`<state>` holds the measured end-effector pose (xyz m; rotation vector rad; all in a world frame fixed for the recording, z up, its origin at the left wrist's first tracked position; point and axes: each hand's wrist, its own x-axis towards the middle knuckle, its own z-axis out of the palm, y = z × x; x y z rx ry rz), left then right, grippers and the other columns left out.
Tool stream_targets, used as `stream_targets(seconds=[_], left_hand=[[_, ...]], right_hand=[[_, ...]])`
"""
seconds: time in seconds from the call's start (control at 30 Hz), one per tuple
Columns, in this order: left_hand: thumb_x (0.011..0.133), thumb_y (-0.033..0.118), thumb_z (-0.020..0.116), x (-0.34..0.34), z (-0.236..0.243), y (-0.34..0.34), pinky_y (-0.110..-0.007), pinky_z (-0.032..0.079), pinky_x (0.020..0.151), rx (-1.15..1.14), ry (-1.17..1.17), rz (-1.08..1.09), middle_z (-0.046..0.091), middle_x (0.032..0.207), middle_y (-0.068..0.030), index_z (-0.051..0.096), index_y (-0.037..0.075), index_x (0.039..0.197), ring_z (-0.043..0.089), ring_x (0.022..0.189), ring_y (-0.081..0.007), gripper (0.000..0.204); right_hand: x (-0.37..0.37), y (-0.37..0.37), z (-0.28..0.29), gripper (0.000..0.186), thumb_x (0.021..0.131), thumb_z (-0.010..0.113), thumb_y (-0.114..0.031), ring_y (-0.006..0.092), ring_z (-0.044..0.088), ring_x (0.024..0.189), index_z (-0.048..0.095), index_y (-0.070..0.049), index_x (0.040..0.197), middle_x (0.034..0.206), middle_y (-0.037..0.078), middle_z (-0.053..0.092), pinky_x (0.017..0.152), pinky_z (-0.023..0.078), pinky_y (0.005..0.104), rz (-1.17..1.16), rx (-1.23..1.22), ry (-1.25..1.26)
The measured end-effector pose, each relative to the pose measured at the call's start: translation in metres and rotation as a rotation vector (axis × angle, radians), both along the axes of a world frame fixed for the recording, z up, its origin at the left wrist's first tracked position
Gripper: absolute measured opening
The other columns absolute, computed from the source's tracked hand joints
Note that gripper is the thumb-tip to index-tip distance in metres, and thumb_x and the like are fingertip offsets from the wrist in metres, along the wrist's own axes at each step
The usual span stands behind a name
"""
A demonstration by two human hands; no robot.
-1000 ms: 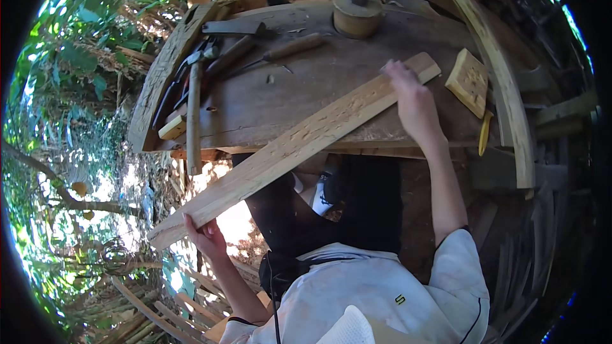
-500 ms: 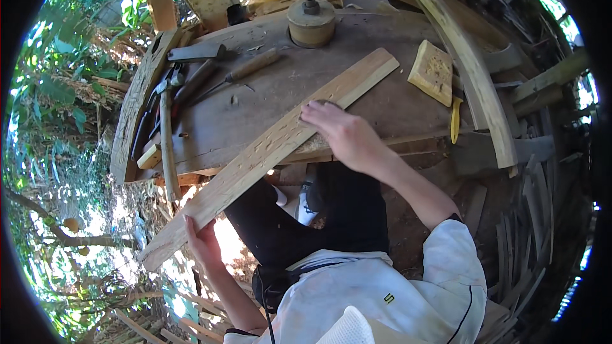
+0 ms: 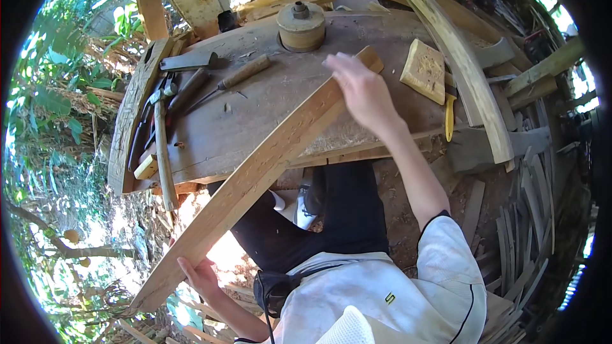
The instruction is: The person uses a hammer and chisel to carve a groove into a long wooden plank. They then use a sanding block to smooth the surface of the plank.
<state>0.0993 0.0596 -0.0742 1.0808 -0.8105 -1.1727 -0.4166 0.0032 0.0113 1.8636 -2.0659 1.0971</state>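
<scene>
A long pale wooden plank (image 3: 255, 165) with small gouge marks slants from the lower left up over the workbench. Near its lower end, my left hand (image 3: 201, 277) is closed around the plank's edge, thumb on the upper face. My right hand (image 3: 363, 92) lies across the plank close to its far end, slightly blurred, its fingers stretched past the far edge. Whatever may be under that palm is hidden. On the bench's left lie a hammer (image 3: 164, 134) and a wooden-handled tool with a thin shaft (image 3: 245, 71).
The dark wooden bench (image 3: 255, 111) carries a round wooden pot-like object (image 3: 301, 28) at the back. To the right are a yellowish wood block (image 3: 423, 71), a yellow-handled brush (image 3: 450, 118) and a long curved pole (image 3: 468, 57). Scrap strips (image 3: 535, 210) pile up at far right.
My right hand has slid up along the plank toward its far end. The plank's near end has dropped, its face has tilted, and my left hand has moved lower with it.
</scene>
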Motion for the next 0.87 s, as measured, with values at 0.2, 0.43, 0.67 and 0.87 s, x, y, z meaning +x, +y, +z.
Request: stream_targets(seconds=[0.2, 0.43, 0.67, 0.87], left_hand=[[0.104, 0.043, 0.057, 0.002, 0.029, 0.008, -0.028, 0.048, 0.075, -0.049, -0.096, 0.038, 0.048, 0.146, -0.0114, 0.038, 0.003, 0.153, 0.057, 0.100, -0.0135, 0.066], [0.104, 0.048, 0.053, 0.003, 0.031, 0.009, -0.027, 0.041, 0.066, -0.079, -0.209, 0.111, 0.057, 0.126, -0.0109, 0.038, 0.001, 0.153, 0.049, 0.078, -0.0131, 0.068], [0.105, 0.045, 0.054, -0.011, 0.039, 0.003, -0.024, 0.042, 0.064, -0.104, -0.169, 0.111, 0.054, 0.137, -0.0122, 0.038, 0.000, 0.152, 0.057, 0.091, -0.0124, 0.067], [0.104, 0.044, 0.056, -0.001, 0.032, -0.005, -0.024, 0.042, 0.063, -0.141, -0.164, 0.076, 0.053, 0.138, -0.0108, 0.034, -0.001, 0.154, 0.058, 0.098, -0.0107, 0.071]], right_hand=[[0.014, 0.001, 0.006, 0.025, 0.098, 0.061, -0.009, 0.0324, 0.066, 0.116, 0.068, -0.001, 0.121, 0.127, 0.017, 0.068, 0.102, 0.054, 0.0424, 0.220, -0.006, -0.106], [0.041, 0.010, 0.016, 0.028, 0.095, 0.058, -0.004, 0.0343, 0.064, 0.119, 0.066, 0.000, 0.123, 0.125, 0.019, 0.067, 0.102, 0.053, 0.0428, 0.365, -0.074, -0.041], [0.041, 0.011, -0.001, 0.029, 0.098, 0.057, -0.007, 0.0319, 0.064, 0.122, 0.066, -0.002, 0.125, 0.132, 0.017, 0.065, 0.104, 0.053, 0.0428, 0.331, -0.055, 0.036], [-0.009, -0.005, -0.007, 0.031, 0.098, 0.060, -0.011, 0.0347, 0.064, 0.120, 0.066, -0.007, 0.128, 0.131, 0.021, 0.064, 0.100, 0.056, 0.0417, -0.031, -0.070, -0.006]])
